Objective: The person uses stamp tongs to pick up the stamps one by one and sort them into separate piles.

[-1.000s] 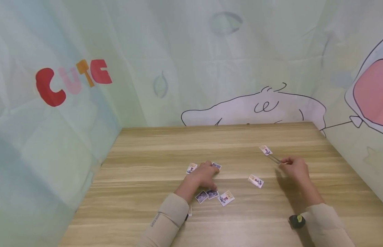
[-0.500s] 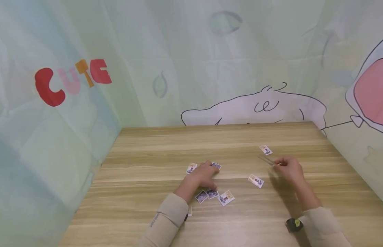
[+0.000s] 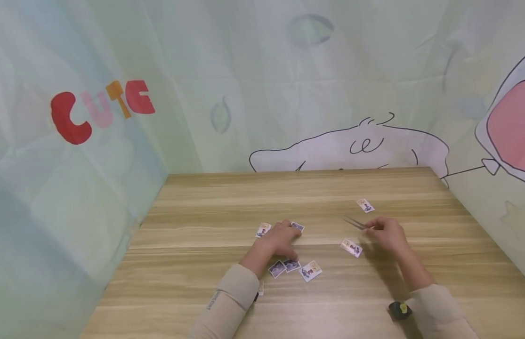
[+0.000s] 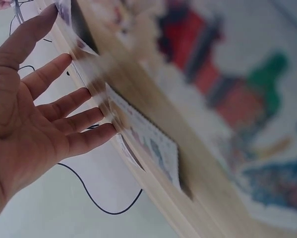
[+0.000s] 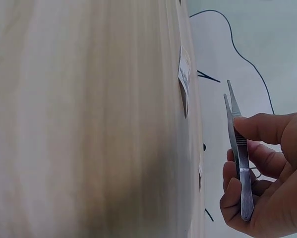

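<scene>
My right hand (image 3: 387, 233) grips metal tweezers (image 5: 240, 148) between thumb and fingers. Their tips are slightly parted, hold nothing and point left over the table. A small stamp-like picture card (image 3: 351, 247) lies just below the tweezers; another card (image 3: 366, 205) lies farther back. My left hand (image 3: 279, 239) rests on the table with fingers spread and straight, as the left wrist view also shows. Around it lie a colourful card (image 3: 263, 230) on its left, a dark card (image 3: 297, 227) at its fingertips, and two dark cards (image 3: 277, 269) by its thumb.
Another colourful card (image 3: 310, 271) lies right of the two dark ones, and one (image 3: 261, 288) is partly hidden by the left sleeve. The wooden table (image 3: 211, 202) meets a printed fabric backdrop (image 3: 228, 70) at its back and sides.
My right hand has moved left with the tweezers, away from the far card, which stays on the table. My left hand and the other cards have stayed put.
</scene>
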Tool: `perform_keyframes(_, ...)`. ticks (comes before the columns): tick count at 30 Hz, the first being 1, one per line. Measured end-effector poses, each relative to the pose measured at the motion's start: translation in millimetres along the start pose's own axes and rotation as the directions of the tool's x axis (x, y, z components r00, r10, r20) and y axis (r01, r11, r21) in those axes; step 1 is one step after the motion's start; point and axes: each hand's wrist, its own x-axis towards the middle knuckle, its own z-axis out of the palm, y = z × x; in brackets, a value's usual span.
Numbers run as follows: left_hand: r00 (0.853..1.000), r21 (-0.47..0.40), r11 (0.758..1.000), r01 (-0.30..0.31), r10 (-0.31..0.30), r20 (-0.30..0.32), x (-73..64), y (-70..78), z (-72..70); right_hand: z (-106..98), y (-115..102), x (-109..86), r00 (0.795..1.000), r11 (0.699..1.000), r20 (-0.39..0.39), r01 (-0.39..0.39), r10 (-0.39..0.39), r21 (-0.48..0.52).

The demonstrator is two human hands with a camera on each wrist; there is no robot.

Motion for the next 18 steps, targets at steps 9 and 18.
perform_keyframes(9,1.000,-0.002,1.000,0.008,-0.008,0.008,0.2,-0.2,0.9,11.1,-2.1,3.0,0.999,0.999,0.020,0.039,-0.038,-0.016)
perform_keyframes(18,1.000,0.016,1.000,0.009,-0.009,0.013,3.2,-0.4,1.2,18.9,-9.2,3.9,0.998,0.999,0.041,0.048,-0.046,-0.025)
